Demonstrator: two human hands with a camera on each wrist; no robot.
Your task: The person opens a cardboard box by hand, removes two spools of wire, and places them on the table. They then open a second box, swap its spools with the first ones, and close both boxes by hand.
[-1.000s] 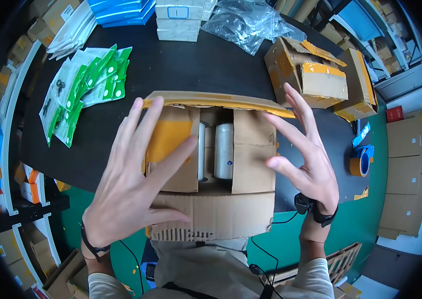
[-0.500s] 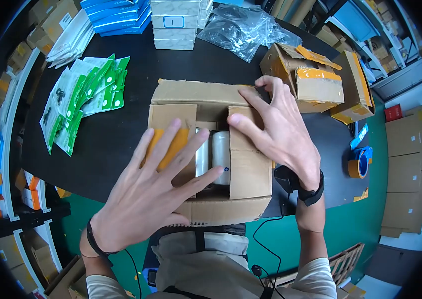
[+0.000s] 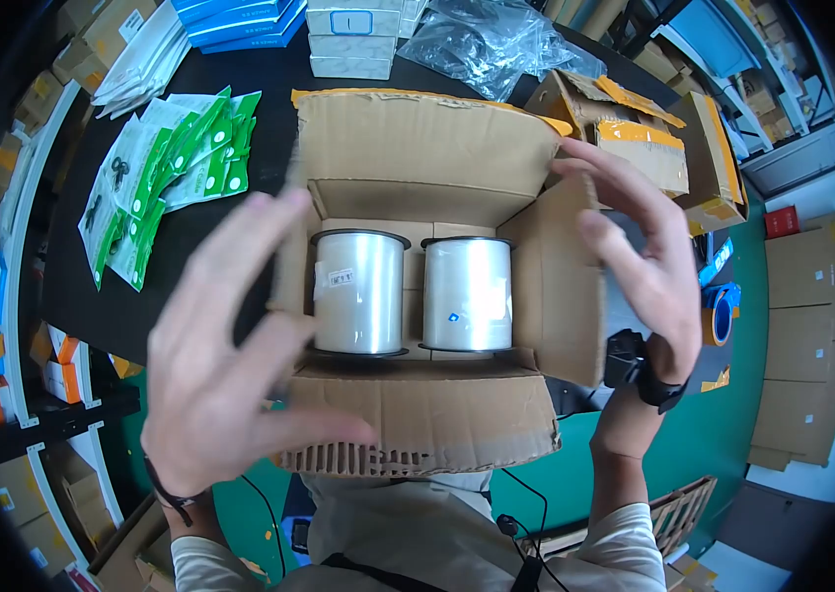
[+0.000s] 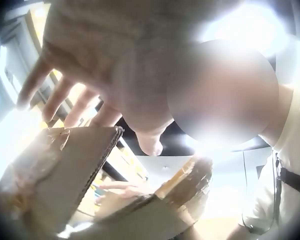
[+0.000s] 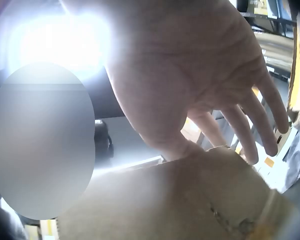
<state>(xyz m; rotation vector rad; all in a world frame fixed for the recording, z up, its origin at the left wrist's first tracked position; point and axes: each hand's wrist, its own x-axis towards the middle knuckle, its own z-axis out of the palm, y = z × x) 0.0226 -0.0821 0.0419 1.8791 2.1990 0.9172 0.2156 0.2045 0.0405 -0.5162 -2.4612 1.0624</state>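
Note:
An opened cardboard box (image 3: pixel 417 424) holds two upright-looking spools, the left one (image 3: pixel 360 296) with a small label and the right one (image 3: pixel 468 296) with a small blue mark. My left hand (image 3: pixel 230 365), blurred, spreads its fingers beside the left flap; in the left wrist view that hand (image 4: pixel 105 65) is above a cardboard flap (image 4: pixel 80 175). My right hand (image 3: pixel 649 247) lies at the outer side of the right flap (image 3: pixel 575 276), fingers loosely bent. In the right wrist view its fingers (image 5: pixel 260 120) extend past the flap's edge (image 5: pixel 155 200).
Green-and-white packets (image 3: pixel 171 168) lie at the left of the dark table (image 3: pixel 279 128). White boxes (image 3: pixel 350 44) and clear plastic bags (image 3: pixel 482 49) are at the back. Taped cartons (image 3: pixel 640 158) and a tape roll (image 3: pixel 721 321) sit at the right.
The side flaps have swung outward and the far flap stands raised, so both spools show. My hands have moved apart, the left one leftward and the right one rightward.

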